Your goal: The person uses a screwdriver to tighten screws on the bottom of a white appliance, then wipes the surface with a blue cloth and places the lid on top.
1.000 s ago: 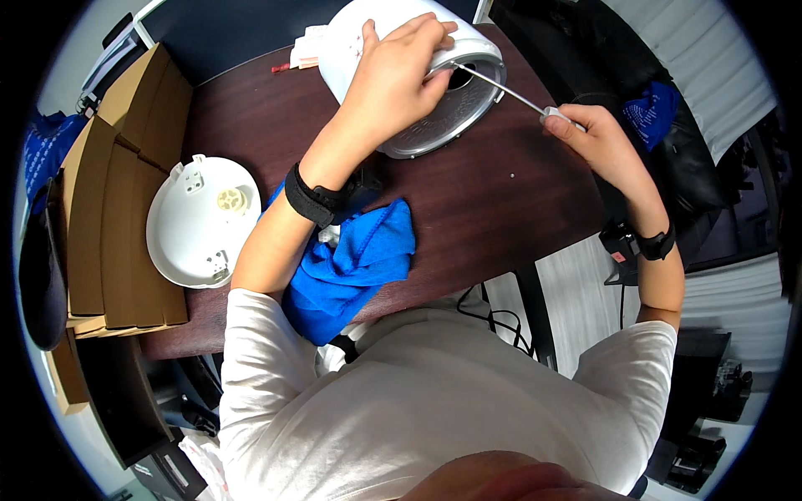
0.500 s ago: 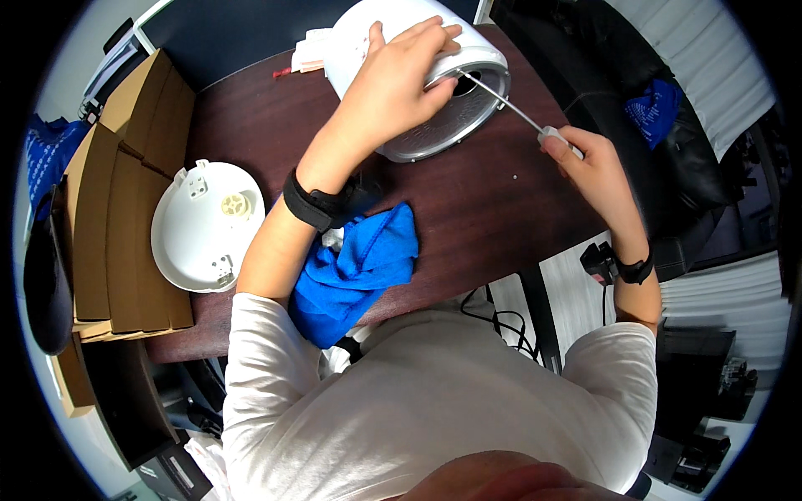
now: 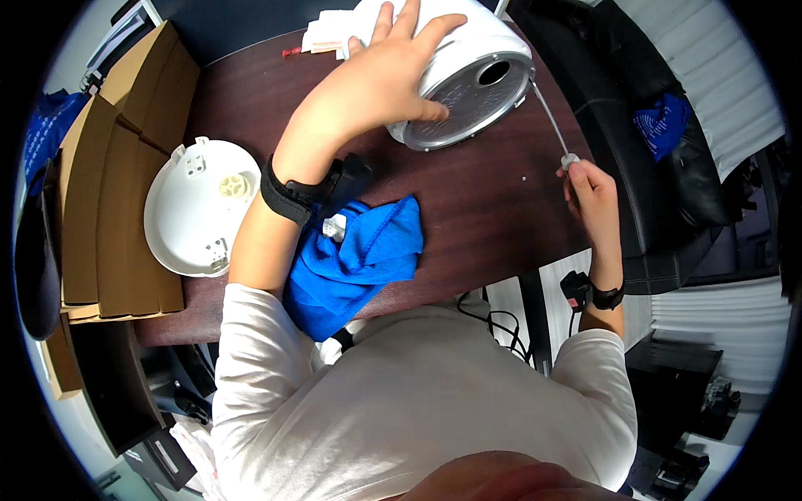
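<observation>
A white cylindrical appliance housing lies on its side at the back of the table, its round grey end face with a dark hole turned toward me. Over its left part my left hand is open, fingers spread on the white shell and thumb against the end face. My right hand is closed around the pale handle of a screwdriver. The long shaft slants up and left, its tip at the right side of the silver rim. Whether the tip sits in a screw is too small to tell.
A round white cover with small fittings lies at the left beside cardboard boxes. Near the front edge is a crumpled blue cloth. A tiny light speck rests right of centre. White tissues lie behind, and a black sofa stands right.
The screwdriver tip has gone from the upper part of the rim to its right side, and my right hand has lowered. My left fingers have spread wider, with the hand shifted left.
</observation>
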Available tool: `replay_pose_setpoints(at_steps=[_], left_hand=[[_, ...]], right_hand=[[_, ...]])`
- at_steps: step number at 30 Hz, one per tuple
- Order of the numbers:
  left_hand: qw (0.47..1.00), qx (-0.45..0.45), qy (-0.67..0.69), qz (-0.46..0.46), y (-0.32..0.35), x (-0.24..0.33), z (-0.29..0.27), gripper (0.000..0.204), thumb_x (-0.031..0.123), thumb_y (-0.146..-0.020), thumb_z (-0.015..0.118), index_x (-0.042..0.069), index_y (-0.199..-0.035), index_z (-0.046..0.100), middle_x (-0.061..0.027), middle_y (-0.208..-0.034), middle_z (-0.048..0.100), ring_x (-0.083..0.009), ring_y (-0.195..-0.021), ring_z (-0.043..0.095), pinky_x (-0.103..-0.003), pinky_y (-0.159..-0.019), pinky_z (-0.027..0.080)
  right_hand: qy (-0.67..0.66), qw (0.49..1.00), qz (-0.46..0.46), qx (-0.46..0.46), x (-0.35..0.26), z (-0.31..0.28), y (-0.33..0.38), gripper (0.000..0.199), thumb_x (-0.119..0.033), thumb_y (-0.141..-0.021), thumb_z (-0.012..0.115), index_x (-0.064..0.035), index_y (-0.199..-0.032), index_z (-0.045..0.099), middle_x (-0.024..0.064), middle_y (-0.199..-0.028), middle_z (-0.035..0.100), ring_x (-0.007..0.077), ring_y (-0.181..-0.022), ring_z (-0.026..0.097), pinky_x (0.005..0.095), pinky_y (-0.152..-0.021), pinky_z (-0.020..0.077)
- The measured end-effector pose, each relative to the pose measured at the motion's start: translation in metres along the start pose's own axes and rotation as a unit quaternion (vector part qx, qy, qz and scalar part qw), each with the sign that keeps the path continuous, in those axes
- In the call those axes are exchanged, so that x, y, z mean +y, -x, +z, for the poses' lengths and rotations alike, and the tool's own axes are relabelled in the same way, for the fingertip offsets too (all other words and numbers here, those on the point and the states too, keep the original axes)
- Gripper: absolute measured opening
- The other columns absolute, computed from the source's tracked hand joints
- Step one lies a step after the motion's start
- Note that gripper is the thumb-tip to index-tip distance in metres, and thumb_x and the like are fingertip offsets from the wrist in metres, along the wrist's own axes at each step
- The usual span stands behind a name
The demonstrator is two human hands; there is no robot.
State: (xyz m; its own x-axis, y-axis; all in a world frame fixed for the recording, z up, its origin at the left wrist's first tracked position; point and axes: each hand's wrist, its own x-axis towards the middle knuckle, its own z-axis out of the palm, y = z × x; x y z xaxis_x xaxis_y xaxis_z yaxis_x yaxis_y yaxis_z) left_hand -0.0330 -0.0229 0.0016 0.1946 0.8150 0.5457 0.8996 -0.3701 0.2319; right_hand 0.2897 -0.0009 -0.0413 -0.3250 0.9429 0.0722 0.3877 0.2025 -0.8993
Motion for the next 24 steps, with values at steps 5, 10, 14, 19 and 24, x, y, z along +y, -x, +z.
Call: replay_pose_setpoints(at_steps=[5, 10, 14, 19, 24], left_hand=[[0.998, 0.006, 0.06, 0.019, -0.002, -0.005, 0.005, 0.085, 0.015, -0.069, 0.075, 0.03, -0.142, 0.034, -0.0294, -0.148, 0.024, -0.0513, -0.137, 0.015, -0.05, -0.113, 0.024], [0.993, -0.018, 0.071, 0.093, -0.007, -0.011, -0.004, 0.082, 0.004, -0.073, 0.07, 0.027, -0.143, 0.034, -0.0284, -0.146, 0.029, -0.0392, -0.141, 0.017, -0.047, -0.115, 0.02], [0.997, -0.012, 0.055, 0.046, 0.0, -0.013, -0.005, 0.083, 0.001, -0.074, 0.071, 0.026, -0.143, 0.034, -0.0235, -0.147, 0.031, -0.039, -0.139, 0.022, -0.046, -0.114, 0.026], [0.988, -0.063, 0.136, 0.042, -0.01, 0.003, -0.022, 0.076, 0.008, -0.073, 0.071, 0.006, -0.14, 0.035, -0.0251, -0.144, 0.035, -0.0396, -0.134, 0.032, -0.04, -0.112, 0.028], [0.993, -0.042, 0.099, 0.054, -0.013, 0.005, -0.014, 0.078, 0.009, -0.071, 0.072, 0.001, -0.139, 0.035, -0.0298, -0.142, 0.035, -0.0417, -0.133, 0.034, -0.039, -0.111, 0.028]], right_hand=[[-0.067, 0.998, 0.02, 0.004, 0.02, 0.01, 0.012, 0.033, -0.032, -0.098, 0.05, -0.0023, -0.09, 0.062, -0.0035, -0.058, 0.048, 0.0023, -0.043, 0.037, 0.0186, -0.038, 0.0245], [-0.136, 0.988, 0.063, 0.048, 0.036, 0.018, 0.031, 0.031, -0.031, -0.098, 0.05, -0.0029, -0.088, 0.061, -0.0025, -0.059, 0.048, 0.0026, -0.044, 0.038, 0.0188, -0.039, 0.0252], [-0.179, 0.977, 0.09, 0.069, 0.059, 0.017, 0.041, 0.026, -0.028, -0.095, 0.057, -0.0039, -0.086, 0.061, -0.0026, -0.059, 0.049, 0.0042, -0.045, 0.041, 0.0201, -0.04, 0.0281], [-0.098, 0.981, 0.136, 0.099, 0.062, 0.016, 0.034, 0.02, -0.023, -0.086, 0.069, -0.0046, -0.084, 0.062, -0.0013, -0.06, 0.053, 0.007, -0.05, 0.05, 0.0216, -0.045, 0.0369], [0.035, 0.991, 0.092, 0.087, 0.069, 0.021, 0.0, 0.021, -0.023, -0.084, 0.07, -0.0028, -0.083, 0.064, 0.0028, -0.063, 0.057, 0.0107, -0.055, 0.055, 0.0255, -0.052, 0.0427]])
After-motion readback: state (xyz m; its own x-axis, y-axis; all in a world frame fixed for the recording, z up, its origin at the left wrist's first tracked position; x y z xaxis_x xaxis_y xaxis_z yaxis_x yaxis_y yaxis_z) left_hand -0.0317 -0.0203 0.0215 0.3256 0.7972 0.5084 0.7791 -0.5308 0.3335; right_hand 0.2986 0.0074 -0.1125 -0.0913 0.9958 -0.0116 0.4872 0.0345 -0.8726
